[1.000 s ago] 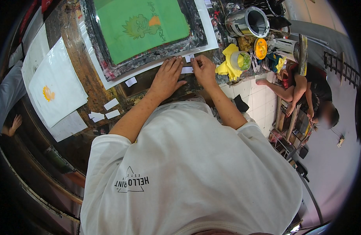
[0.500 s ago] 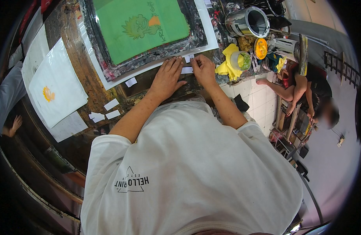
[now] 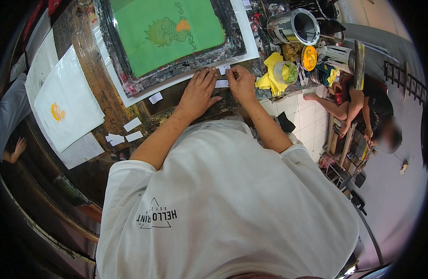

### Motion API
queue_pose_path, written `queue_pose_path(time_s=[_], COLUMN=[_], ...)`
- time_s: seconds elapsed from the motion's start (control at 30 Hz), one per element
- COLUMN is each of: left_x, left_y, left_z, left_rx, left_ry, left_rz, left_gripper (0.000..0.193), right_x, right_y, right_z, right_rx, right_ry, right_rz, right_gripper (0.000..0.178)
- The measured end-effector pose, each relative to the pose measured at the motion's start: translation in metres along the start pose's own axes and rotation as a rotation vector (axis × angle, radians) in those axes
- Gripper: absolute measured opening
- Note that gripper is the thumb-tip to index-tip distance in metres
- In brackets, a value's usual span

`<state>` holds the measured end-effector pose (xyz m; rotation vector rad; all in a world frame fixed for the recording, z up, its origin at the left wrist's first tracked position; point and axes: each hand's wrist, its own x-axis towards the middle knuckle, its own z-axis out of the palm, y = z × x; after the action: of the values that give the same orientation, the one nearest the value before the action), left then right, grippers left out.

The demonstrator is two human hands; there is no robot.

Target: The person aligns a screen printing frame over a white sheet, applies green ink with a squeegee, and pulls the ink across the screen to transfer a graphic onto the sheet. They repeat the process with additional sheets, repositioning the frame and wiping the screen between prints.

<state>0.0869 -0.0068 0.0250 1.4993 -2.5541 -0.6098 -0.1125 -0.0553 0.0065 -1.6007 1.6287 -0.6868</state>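
A screen printing frame (image 3: 126, 80) with green mesh and a cartoon figure on it lies on a white sheet (image 3: 254, 51) at the table's far side. My left hand (image 3: 200, 93) rests flat, fingers stretched out, its tips at the sheet's near edge beside the frame. Just right of it, my right hand (image 3: 243, 83) is closed, with thumb and fingertips at a small white paper piece (image 3: 223, 69) on the sheet's edge. Another white strip (image 3: 220, 83) lies between the two hands. A folded white piece (image 3: 155, 97) sits left of my left hand.
Several white scraps (image 3: 133, 124) and a stack of printed sheets (image 3: 70, 102) lie at the left. To the right stand a paint can (image 3: 295, 27), a yellow cloth (image 3: 269, 80), a plastic cup (image 3: 285, 72) and an orange lid (image 3: 309, 57). One person (image 3: 379, 104) sits at the right; another's hand (image 3: 19, 148) shows far left.
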Motion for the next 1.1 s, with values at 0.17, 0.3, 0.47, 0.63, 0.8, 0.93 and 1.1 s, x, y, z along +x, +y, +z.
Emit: queue_pose_path(time_s=[0.17, 0.3, 0.47, 0.63, 0.8, 0.93, 1.1], left_x=[0.000, 0.002, 0.011, 0.020, 0.021, 0.022, 0.024], left_y=[0.000, 0.001, 0.008, 0.015, 0.018, 0.018, 0.019], left_z=[-0.001, -0.002, -0.003, 0.001, 0.001, 0.002, 0.004], left_rx=[0.008, 0.001, 0.004, 0.088, 0.148, 0.145, 0.110], left_ry=[-0.001, -0.008, 0.059, 0.081, 0.116, 0.132, 0.132], left_rz=[0.003, -0.007, -0.035, -0.052, -0.048, -0.044, -0.059], left_gripper=[0.080, 0.079, 0.073, 0.070, 0.069, 0.068, 0.067], right_x=[0.001, 0.003, 0.007, 0.002, -0.001, -0.002, -0.003], right_y=[0.000, 0.002, -0.004, -0.001, 0.003, 0.000, 0.000], right_z=[0.002, 0.002, -0.008, -0.012, -0.012, -0.012, -0.008], right_rx=[-0.052, -0.063, -0.116, -0.087, -0.088, -0.084, -0.062], right_ry=[0.029, 0.001, -0.058, -0.069, -0.055, -0.063, -0.055], right_rz=[-0.024, 0.013, 0.035, -0.013, -0.060, -0.073, -0.066], right_gripper=[0.017, 0.016, 0.018, 0.018, 0.017, 0.015, 0.014])
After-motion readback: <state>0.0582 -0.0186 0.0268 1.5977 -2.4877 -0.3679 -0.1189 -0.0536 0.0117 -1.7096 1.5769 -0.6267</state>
